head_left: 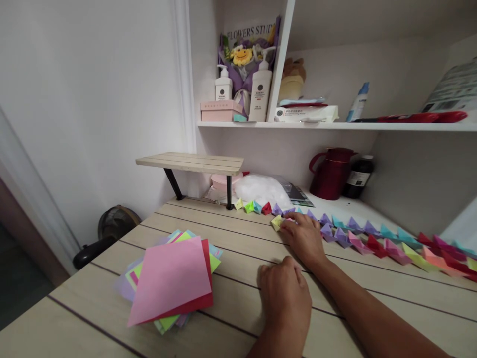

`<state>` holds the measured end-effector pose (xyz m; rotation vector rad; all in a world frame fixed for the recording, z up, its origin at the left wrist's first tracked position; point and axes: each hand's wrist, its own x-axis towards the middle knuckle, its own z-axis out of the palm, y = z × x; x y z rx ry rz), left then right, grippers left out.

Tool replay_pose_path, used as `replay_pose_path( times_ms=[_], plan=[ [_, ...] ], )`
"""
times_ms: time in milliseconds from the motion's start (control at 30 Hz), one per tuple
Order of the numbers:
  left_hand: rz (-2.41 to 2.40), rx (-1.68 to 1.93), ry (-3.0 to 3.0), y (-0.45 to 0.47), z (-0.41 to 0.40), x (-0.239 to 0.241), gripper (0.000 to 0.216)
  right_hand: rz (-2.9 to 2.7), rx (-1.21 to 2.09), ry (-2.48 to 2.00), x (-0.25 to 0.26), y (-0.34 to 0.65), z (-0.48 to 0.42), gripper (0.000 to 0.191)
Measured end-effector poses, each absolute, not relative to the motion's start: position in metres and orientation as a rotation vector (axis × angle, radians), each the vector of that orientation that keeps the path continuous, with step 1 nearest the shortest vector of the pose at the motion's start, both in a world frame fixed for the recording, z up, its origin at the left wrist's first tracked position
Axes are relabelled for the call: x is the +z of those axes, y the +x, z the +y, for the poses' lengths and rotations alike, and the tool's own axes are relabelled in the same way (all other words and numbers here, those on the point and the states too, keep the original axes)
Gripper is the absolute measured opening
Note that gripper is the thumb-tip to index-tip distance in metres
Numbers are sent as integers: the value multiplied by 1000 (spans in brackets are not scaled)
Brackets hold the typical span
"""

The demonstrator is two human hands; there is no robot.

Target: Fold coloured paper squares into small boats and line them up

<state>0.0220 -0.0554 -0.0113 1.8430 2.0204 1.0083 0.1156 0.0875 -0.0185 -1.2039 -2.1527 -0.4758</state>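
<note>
My right hand (303, 236) reaches to the left end of the front row of folded paper boats. Its thumb and fingers are closed around a small pink paper boat (289, 221), mostly covered by the fingers. Right beside the fingertips sits a pale yellow paper boat (276, 223). My left hand (286, 298) rests on the wooden table (231, 308) as a loose fist, and nothing shows sticking out of it. To its left lies a fanned stack of coloured paper squares, topped by a pink square (173, 278) over a red one (206, 293).
Two rows of coloured paper boats (343, 236) run along the table's back edge to the right. A small raised wooden shelf (194, 161) stands at the back left. Behind are a white plastic bag (261, 190), a dark red jug (331, 174) and a dark bottle (359, 177).
</note>
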Motion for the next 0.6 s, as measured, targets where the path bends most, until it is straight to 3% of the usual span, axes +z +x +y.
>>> replay_pose_path(
  times_ms=[300,467,600],
  plan=[
    [2007,1013,1855,21,-54,-11,22,-2074,-415,-1227,-12,114,77,23],
    [2088,993,1815,19,-57,-8,20,-2432,-82,-1381,-1,101,50,32],
    [2120,958,1822,19,-58,-4,18,-2499,-51,-1463,5,96,39,31]
  ],
)
